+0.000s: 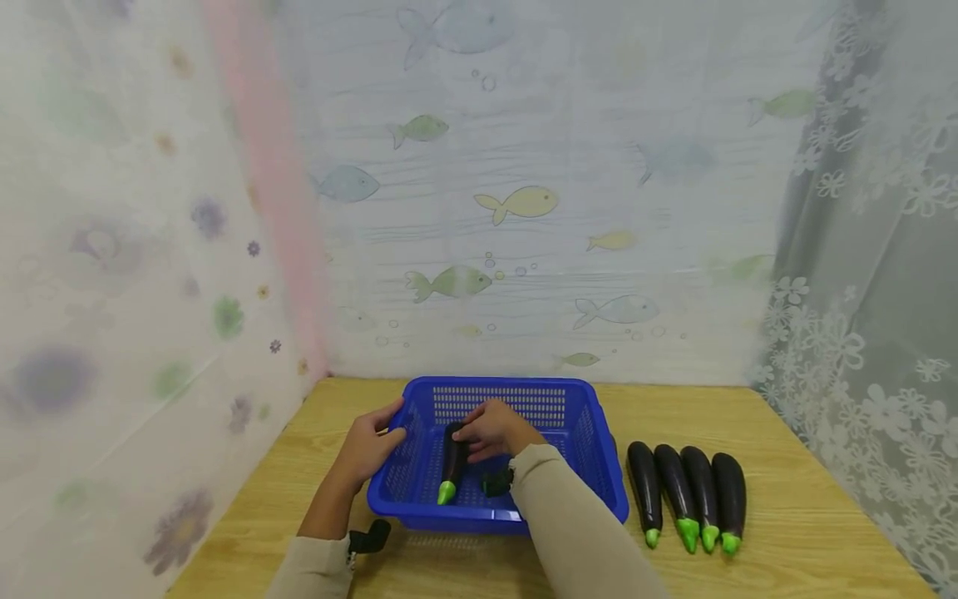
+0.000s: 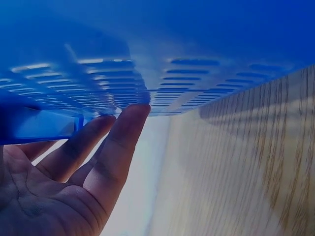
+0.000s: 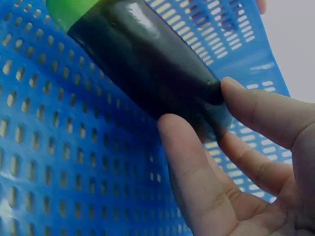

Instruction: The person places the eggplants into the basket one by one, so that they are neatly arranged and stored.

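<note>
A dark purple eggplant (image 1: 453, 462) with a bright green stem end is inside the blue plastic basket (image 1: 497, 515), near its left side. Its rounded end is pinched by my right hand (image 1: 496, 430), which reaches into the basket from the right. In the right wrist view the thumb and fingers close around the end of the eggplant (image 3: 147, 64), over the slotted wall. My left hand (image 1: 370, 445) holds the basket's left rim. In the left wrist view its fingers (image 2: 115, 152) reach along the outside of the slotted wall, below the rim.
Several more eggplants (image 1: 684, 495) lie side by side on the wooden table (image 1: 793, 466) to the right of the basket, green ends toward me. A fish-patterned curtain (image 1: 539, 249) hangs behind the table, with a flowered curtain (image 1: 135, 333) along the left.
</note>
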`<action>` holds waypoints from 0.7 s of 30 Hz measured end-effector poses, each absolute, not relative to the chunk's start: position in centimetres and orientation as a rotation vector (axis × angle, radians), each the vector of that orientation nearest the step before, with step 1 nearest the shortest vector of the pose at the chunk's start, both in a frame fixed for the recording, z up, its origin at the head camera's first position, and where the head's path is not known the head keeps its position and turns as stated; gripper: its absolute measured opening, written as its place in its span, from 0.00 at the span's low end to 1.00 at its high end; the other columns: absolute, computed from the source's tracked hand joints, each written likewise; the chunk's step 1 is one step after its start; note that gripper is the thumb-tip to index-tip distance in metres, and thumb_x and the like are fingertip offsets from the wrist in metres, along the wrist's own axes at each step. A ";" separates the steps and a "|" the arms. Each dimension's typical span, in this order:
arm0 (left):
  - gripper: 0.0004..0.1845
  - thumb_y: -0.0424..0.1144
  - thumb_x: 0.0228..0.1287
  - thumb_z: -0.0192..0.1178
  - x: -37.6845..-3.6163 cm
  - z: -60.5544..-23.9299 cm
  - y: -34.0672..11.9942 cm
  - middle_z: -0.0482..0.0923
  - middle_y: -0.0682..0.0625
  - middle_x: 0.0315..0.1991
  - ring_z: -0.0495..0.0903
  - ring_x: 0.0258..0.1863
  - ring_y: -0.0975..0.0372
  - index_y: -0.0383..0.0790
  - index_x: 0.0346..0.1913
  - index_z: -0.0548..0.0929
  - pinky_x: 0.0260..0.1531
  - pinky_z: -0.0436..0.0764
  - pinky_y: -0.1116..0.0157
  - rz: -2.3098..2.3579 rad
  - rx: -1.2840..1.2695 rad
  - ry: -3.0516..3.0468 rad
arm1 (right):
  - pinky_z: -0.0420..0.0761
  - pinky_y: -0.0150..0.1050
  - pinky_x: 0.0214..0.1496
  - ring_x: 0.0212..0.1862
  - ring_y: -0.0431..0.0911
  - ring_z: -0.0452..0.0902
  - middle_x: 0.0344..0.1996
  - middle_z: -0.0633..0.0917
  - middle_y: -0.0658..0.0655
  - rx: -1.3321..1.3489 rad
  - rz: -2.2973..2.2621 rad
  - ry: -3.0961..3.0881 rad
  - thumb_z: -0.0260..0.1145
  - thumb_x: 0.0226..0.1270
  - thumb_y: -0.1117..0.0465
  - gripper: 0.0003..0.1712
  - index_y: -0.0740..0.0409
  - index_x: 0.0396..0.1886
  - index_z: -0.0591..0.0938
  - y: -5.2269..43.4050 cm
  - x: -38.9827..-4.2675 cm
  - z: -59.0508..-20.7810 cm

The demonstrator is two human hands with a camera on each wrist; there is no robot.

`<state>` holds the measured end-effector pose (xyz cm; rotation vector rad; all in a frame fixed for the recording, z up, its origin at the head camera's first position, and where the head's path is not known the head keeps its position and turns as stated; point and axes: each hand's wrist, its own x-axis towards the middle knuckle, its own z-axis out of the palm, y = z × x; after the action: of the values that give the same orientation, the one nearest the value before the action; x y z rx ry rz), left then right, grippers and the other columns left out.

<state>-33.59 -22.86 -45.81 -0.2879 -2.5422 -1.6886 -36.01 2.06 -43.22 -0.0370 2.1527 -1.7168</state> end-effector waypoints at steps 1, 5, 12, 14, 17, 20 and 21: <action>0.34 0.36 0.69 0.61 -33.5 -45.7 -22.8 0.73 0.37 0.71 0.79 0.64 0.42 0.42 0.78 0.68 0.47 0.88 0.51 -1.682 -0.290 -2.545 | 0.90 0.51 0.44 0.44 0.59 0.87 0.47 0.84 0.68 -0.039 -1.710 2.162 0.74 0.62 0.69 0.27 0.71 0.59 0.77 2.0 -35.9 -43.3; 0.35 0.36 0.69 0.61 -33.3 -45.5 -22.7 0.73 0.37 0.72 0.79 0.64 0.40 0.43 0.78 0.67 0.48 0.88 0.48 -1.659 -0.286 -2.550 | 0.90 0.51 0.45 0.43 0.58 0.88 0.45 0.84 0.67 -0.055 -1.698 2.173 0.75 0.61 0.70 0.27 0.72 0.59 0.77 1.6 -35.7 -43.3; 0.34 0.37 0.70 0.61 -33.5 -45.7 -22.8 0.74 0.37 0.71 0.80 0.63 0.42 0.42 0.78 0.67 0.49 0.87 0.47 -1.670 -0.269 -2.559 | 0.89 0.53 0.49 0.44 0.61 0.89 0.43 0.86 0.68 -0.050 -1.700 2.160 0.74 0.60 0.72 0.29 0.74 0.60 0.76 1.0 -35.7 -43.3; 0.34 0.36 0.70 0.61 -33.5 -45.6 -22.8 0.74 0.38 0.71 0.80 0.63 0.42 0.42 0.78 0.68 0.49 0.87 0.47 -1.691 -0.278 -2.551 | 0.89 0.53 0.49 0.45 0.62 0.89 0.43 0.86 0.68 -0.049 -1.701 2.157 0.74 0.60 0.73 0.29 0.74 0.60 0.76 0.9 -35.7 -43.2; 0.34 0.36 0.69 0.62 -33.5 -45.5 -22.8 0.74 0.38 0.71 0.80 0.64 0.42 0.42 0.78 0.68 0.49 0.87 0.47 -1.707 -0.286 -2.539 | 0.89 0.52 0.49 0.46 0.62 0.89 0.43 0.87 0.69 -0.053 -1.704 2.163 0.74 0.60 0.73 0.28 0.74 0.60 0.77 0.6 -35.8 -43.2; 0.34 0.36 0.69 0.62 -33.5 -45.3 -22.8 0.74 0.38 0.71 0.79 0.64 0.42 0.41 0.78 0.68 0.50 0.86 0.46 -1.701 -0.286 -2.545 | 0.89 0.52 0.48 0.46 0.62 0.89 0.42 0.87 0.68 -0.044 -1.699 2.172 0.75 0.59 0.73 0.26 0.73 0.57 0.79 0.2 -35.9 -43.2; 0.34 0.36 0.69 0.62 -33.5 -45.3 -22.8 0.74 0.38 0.71 0.79 0.64 0.41 0.41 0.78 0.68 0.50 0.86 0.46 -1.696 -0.284 -2.550 | 0.89 0.52 0.48 0.45 0.61 0.89 0.41 0.87 0.67 -0.037 -1.694 2.182 0.75 0.59 0.73 0.25 0.73 0.56 0.79 0.0 -35.9 -43.3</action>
<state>-33.45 -22.77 -45.32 -0.2841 -2.5496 -1.6964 -35.89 0.03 -43.29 -0.0369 2.1817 -1.6941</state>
